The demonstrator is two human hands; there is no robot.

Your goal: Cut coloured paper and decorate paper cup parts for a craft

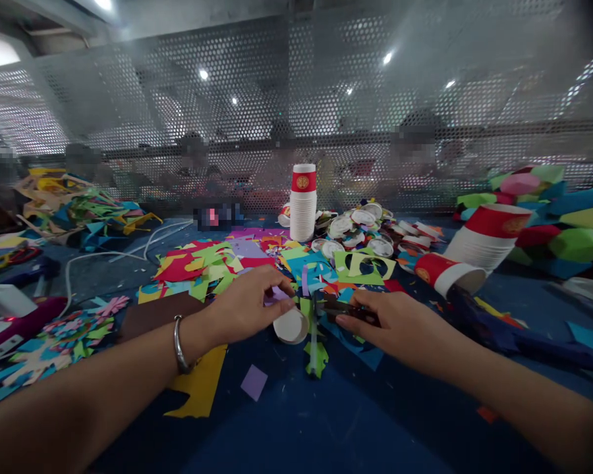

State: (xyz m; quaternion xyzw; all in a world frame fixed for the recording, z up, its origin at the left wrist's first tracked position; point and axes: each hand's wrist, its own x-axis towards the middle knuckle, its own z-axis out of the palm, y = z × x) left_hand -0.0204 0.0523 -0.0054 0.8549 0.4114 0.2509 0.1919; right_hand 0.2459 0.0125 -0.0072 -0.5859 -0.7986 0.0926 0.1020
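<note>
Gripping a dark-handled tool (348, 312) at center frame, the right hand (393, 321) is closed, while the left hand (247, 301), fingers nearly together, holds purple paper (275, 296) against a white round piece (290, 326).

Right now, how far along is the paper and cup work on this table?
Seemingly done: the paper flowers and heaped round cup pieces look already cut. In hand: the left hand is at a round white cup piece; the right hand holds what look like scissors. Possibly left: the upright paper cup stack, apparently uncut.
</note>
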